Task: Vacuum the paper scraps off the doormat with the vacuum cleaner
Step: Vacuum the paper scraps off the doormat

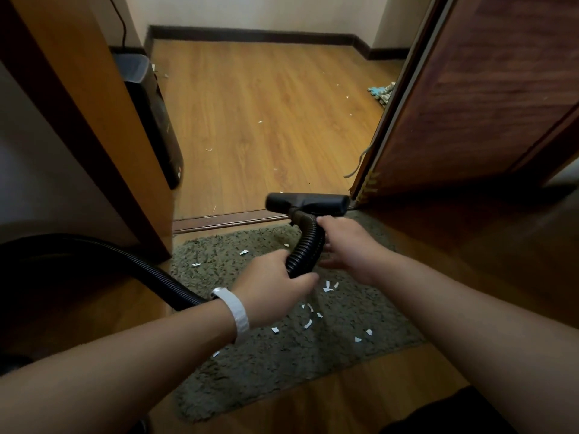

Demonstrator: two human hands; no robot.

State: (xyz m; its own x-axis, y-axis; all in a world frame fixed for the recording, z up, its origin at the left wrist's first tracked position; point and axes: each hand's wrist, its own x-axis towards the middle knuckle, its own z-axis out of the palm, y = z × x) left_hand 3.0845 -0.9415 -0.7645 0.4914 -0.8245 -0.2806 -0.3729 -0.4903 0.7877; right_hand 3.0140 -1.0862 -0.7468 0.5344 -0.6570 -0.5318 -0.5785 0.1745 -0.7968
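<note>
Paper scraps: white bits scattered over the grey-green shag doormat, mostly mid-mat below your hands, a few nearer its far edge. More bits lie on the wood floor past the threshold strip. Your left hand, with a white wristband, has its fingers curled round the ribbed black hose. Your right hand grips the same hose higher up, just behind the nozzle head. The nozzle sits at the mat's far edge by the threshold, beside the open door's bottom corner; contact with the mat cannot be told.
</note>
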